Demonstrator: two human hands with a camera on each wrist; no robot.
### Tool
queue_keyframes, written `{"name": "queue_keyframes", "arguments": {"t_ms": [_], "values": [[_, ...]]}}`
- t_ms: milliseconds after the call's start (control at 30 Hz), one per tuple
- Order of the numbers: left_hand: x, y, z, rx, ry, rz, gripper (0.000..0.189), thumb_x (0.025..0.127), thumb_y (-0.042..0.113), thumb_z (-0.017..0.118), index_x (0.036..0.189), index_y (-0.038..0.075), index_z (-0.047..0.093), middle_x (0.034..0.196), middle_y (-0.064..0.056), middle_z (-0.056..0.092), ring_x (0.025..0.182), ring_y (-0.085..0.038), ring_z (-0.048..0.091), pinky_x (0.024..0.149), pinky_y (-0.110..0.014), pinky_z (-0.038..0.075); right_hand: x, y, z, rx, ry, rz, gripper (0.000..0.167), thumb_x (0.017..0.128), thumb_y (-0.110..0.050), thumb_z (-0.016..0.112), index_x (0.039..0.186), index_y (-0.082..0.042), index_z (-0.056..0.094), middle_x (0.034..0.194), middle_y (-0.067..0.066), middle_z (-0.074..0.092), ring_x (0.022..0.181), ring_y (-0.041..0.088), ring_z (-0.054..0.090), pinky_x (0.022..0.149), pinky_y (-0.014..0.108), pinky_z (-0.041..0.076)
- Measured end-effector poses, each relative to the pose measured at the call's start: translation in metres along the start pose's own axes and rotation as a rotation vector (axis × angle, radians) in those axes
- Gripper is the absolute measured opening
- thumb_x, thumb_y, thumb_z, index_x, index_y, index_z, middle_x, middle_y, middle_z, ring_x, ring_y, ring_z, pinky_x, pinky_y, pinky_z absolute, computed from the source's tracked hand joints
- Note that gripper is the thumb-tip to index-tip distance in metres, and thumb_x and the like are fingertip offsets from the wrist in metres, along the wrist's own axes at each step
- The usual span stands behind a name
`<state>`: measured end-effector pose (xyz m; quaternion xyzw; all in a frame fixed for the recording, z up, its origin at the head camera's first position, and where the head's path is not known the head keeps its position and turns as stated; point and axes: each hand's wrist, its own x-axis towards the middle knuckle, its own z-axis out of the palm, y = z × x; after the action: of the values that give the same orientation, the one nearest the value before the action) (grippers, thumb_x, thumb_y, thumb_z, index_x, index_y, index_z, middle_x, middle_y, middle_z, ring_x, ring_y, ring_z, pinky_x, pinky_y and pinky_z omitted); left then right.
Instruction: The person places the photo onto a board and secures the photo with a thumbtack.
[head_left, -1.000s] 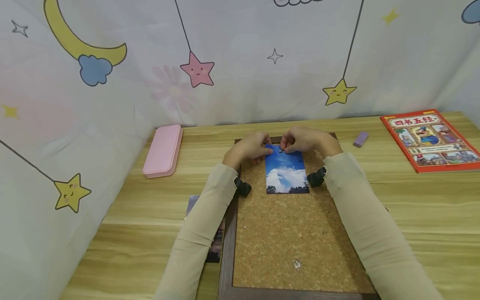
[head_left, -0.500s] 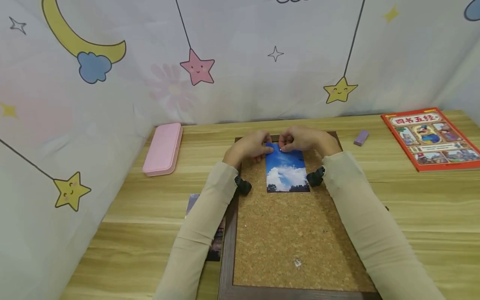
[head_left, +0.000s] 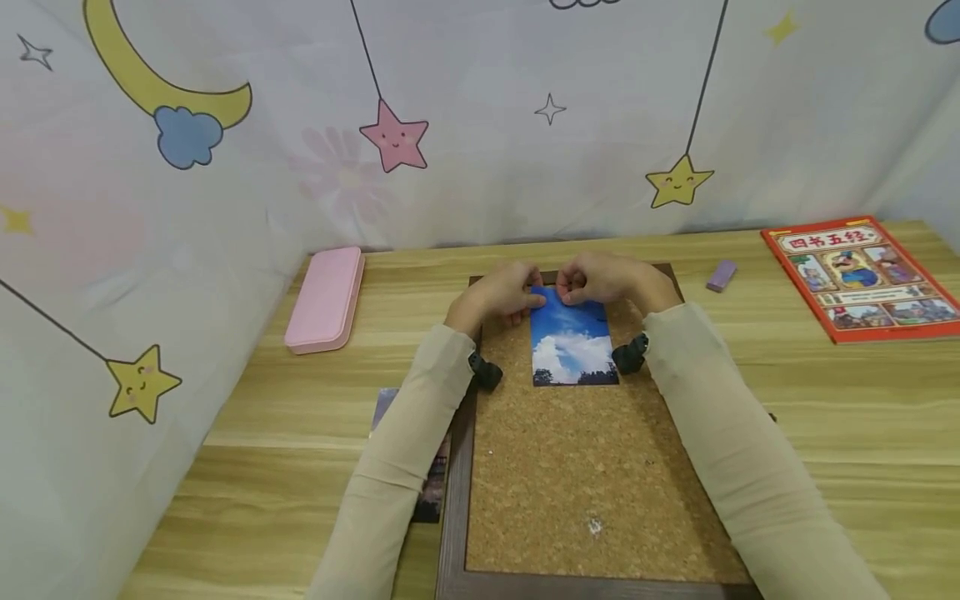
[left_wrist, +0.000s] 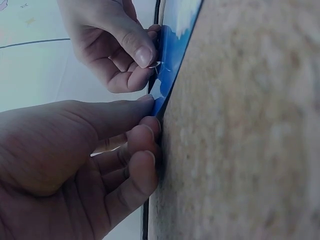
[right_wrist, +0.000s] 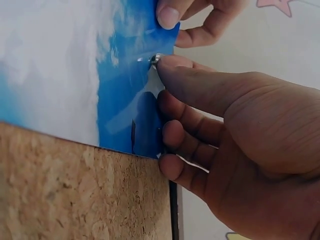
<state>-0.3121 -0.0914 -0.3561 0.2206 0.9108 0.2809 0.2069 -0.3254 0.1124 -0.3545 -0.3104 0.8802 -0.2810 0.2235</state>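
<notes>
A photo of blue sky and white clouds (head_left: pixel 573 346) lies against the upper part of a dark-framed corkboard (head_left: pixel 570 467). My left hand (head_left: pixel 504 292) pinches the photo's upper left corner between thumb and fingers. Just to its right, my right hand (head_left: pixel 603 277) grips a small silver thumbtack (right_wrist: pixel 155 60) with thumb and index finger, at the photo's top edge. In the right wrist view the tack's round head shows at the thumb tip, right at the photo's surface. Its other fingertips rest along the photo's top edge.
Partly under the left sleeve, another photo (head_left: pixel 431 500) lies beside the board. A pink case (head_left: pixel 326 300) is at the back left. On the right are a small purple block (head_left: pixel 722 276) and a red-bordered book (head_left: pixel 862 279). A printed cloth (head_left: pixel 480 192) hangs behind the table.
My right fingertips have shifted slightly left at the photo's top. The tack, visible below them earlier in the head view, is now hidden there. My left hand and the photo stay put.
</notes>
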Motion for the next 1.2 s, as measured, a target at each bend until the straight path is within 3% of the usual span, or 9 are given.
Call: {"name": "queue_keyframes", "arguments": {"t_ms": [600, 1200], "values": [[-0.0032, -0.0037, -0.0001, -0.008, 0.017, -0.011, 0.016, 0.101, 0.017, 0.062, 0.109, 0.005, 0.057, 0.078, -0.010, 0.062, 0.056, -0.018, 0.061, 0.055, -0.028, 0.052, 0.0039, -0.0006, 0.0000, -0.029, -0.005, 0.062, 0.007, 0.101, -0.005, 0.059, 0.097, -0.003, 0.064, 0.081, 0.004, 0.056, 0.072, 0.018, 0.049, 0.067, 0.031, 0.039], [-0.0023, -0.0009, -0.0008, 0.068, 0.013, -0.017, 0.026, 0.098, 0.020, 0.068, 0.117, 0.007, 0.056, 0.073, -0.006, 0.056, 0.055, -0.016, 0.053, 0.055, -0.029, 0.049, -0.0033, 0.0057, -0.0047, -0.055, -0.061, -0.028, 0.009, 0.102, -0.006, 0.057, 0.094, -0.006, 0.061, 0.079, 0.003, 0.051, 0.070, 0.017, 0.046, 0.067, 0.032, 0.038]]}}
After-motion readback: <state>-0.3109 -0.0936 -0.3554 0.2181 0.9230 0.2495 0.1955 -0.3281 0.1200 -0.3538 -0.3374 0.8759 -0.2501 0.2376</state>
